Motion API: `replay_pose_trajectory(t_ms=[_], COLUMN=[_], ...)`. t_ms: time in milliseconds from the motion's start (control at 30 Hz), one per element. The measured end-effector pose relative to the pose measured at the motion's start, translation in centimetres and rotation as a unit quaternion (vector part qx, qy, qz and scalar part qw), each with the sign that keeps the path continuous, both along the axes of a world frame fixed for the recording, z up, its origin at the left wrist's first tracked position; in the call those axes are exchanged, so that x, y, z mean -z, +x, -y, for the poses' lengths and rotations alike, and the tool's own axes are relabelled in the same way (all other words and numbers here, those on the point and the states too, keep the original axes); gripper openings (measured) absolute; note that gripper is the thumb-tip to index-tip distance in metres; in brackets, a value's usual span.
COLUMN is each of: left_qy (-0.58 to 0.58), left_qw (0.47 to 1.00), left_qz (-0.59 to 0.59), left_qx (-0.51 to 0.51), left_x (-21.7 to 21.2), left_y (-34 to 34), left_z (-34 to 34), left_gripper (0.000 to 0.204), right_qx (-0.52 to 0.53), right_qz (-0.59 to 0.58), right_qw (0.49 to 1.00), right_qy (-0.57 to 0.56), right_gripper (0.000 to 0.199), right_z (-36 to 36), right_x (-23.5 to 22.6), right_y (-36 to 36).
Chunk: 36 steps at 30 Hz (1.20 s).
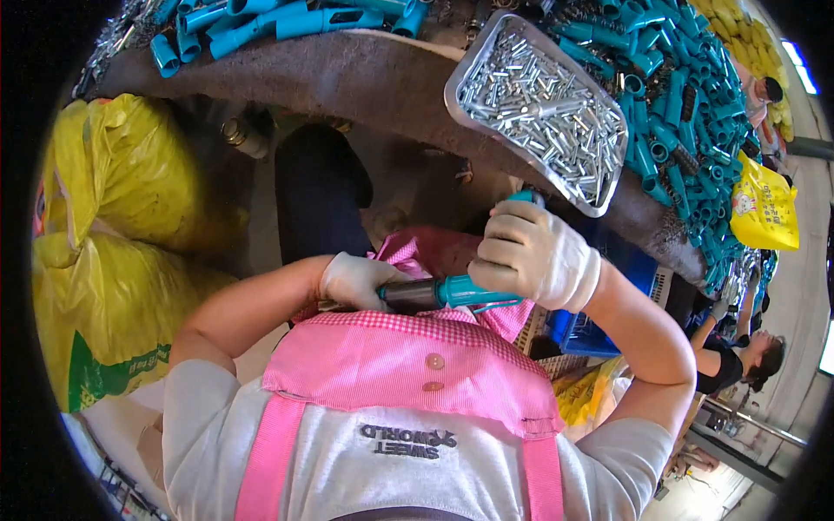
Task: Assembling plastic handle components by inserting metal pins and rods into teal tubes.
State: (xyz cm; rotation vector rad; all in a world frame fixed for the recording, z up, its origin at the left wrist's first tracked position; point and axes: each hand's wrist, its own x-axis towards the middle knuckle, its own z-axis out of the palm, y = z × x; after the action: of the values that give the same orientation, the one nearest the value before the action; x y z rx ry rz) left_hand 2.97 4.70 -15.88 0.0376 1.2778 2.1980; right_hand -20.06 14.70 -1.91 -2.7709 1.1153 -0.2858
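Head view: both gloved hands' fingers (508, 252) wrap the teal tool (452, 291), left hand (356, 280) on its dark end.

Both the left hand (356, 280) and the right hand (532, 253) wear white knitted cloth gloves, matt and slightly fuzzy, and between them lies a teal plastic handle (473, 291), smooth and faintly glossy, joined to a dark, dull metal sleeve (410, 295). The tray (465, 65) is bright polished metal heaped with shiny silver metal tubes (543, 108), beside glossy teal plastic fittings (686, 113) on a rough, matt brown tabletop (347, 78). The apron (408, 360) is pink checked woven cloth, and the yellow sacks (113, 226) look like crinkled, shiny plastic.
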Motion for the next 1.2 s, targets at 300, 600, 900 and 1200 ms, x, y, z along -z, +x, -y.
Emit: replay_pose_trajectory(t_ms=[300, 600, 900, 1200], left_qy=[-0.431, -0.653, -0.106, -0.107], left_qw=[0.883, 0.721, 0.992, 0.988], left_qz=[-0.158, -0.154, -0.011, -0.017], left_qx=[-0.096, -0.173, 0.068, 0.11], left_x=[-4.0, -8.4, -0.7, -0.6], left_y=[0.0, 0.6, -0.2, -0.8], left_z=[-0.2, 2.2, 0.6, 0.0], left_gripper=[0.038, 0.04, 0.03, 0.025], right_qx=[0.241, 0.394, -0.021, -0.037], right_qz=[0.13, 0.465, -0.065, -0.034], right_qw=[0.883, 0.569, 0.988, 0.991], right_qy=[0.382, 0.552, -0.137, -0.121], right_gripper=[0.019, 0.025, 0.029, 0.033], right_z=[-2.2, -2.5, -1.9, -2.5], right_x=[0.6, 0.4, -1.0, -0.3], right_y=[0.2, 1.4, 0.8, 0.0])
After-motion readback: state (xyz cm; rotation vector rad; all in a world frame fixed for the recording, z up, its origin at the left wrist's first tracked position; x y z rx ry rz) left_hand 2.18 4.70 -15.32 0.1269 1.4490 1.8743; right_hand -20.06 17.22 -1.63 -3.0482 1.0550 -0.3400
